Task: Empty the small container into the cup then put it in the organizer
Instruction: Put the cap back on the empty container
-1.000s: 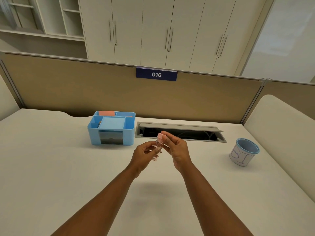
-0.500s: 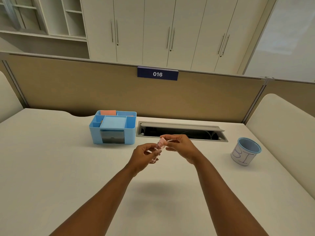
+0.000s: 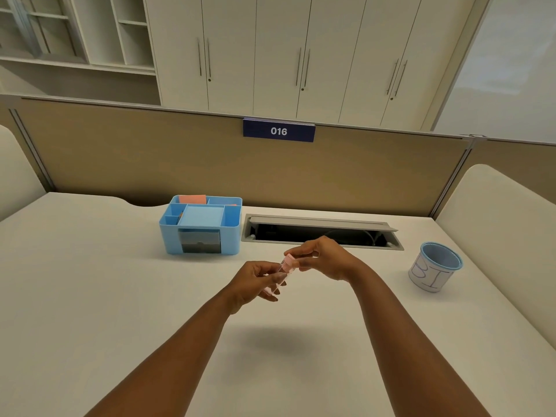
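Observation:
A small clear container with a pink cap (image 3: 287, 266) is held tilted above the middle of the table. My left hand (image 3: 255, 281) grips its clear body from below. The fingertips of my right hand (image 3: 323, 258) pinch the pink cap at its top. A blue cup (image 3: 436, 267) with a white label stands at the right, well apart from both hands. The blue organizer (image 3: 200, 225) with several compartments sits behind and to the left of my hands. What is inside the container I cannot make out.
An open cable hatch (image 3: 322, 233) is sunk into the table just behind my hands. A tan partition (image 3: 210, 164) with a "016" sign closes the back edge. Pink notes stand in the organizer's rear compartment.
My right hand has rolled its wrist over, fingers now coming at the cap from the right. The container leans more. The view has drifted slightly.

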Tool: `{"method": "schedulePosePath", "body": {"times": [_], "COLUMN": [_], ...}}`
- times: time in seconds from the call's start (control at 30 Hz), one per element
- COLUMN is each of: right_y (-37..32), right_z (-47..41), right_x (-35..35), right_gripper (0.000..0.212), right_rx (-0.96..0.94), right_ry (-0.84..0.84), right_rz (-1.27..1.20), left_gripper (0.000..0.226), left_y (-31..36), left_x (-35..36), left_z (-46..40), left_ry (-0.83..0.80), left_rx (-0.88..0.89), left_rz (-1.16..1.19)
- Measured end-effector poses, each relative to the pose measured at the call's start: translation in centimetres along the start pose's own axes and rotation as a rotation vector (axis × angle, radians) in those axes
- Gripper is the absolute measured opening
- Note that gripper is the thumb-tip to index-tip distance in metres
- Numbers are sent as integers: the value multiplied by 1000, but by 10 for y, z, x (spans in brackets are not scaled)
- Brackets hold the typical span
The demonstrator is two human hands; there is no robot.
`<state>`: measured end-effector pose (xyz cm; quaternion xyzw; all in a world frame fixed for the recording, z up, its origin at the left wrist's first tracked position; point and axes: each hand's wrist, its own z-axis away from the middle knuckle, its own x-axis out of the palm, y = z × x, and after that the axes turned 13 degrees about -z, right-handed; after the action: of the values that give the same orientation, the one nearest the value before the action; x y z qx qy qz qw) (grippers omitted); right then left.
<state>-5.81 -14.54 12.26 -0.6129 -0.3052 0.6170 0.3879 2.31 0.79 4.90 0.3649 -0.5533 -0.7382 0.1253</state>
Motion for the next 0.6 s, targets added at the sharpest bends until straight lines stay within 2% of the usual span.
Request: {"method": "schedulePosePath", "body": {"times": [0.3, 0.6], "right_y": [10, 13], "right_z": [-7, -15], "right_x": [17, 29], "right_gripper": [31, 31], "right_rx": [138, 173], "right_ry": [157, 196], "right_rz": [-40, -111], "left_gripper": [36, 36], "left_y": [0, -9], "left_x": [8, 12], "left_z": [-2, -1], "left_ry": [225, 407], "left_rx": [31, 56], "left_rz": [-87, -203]}}
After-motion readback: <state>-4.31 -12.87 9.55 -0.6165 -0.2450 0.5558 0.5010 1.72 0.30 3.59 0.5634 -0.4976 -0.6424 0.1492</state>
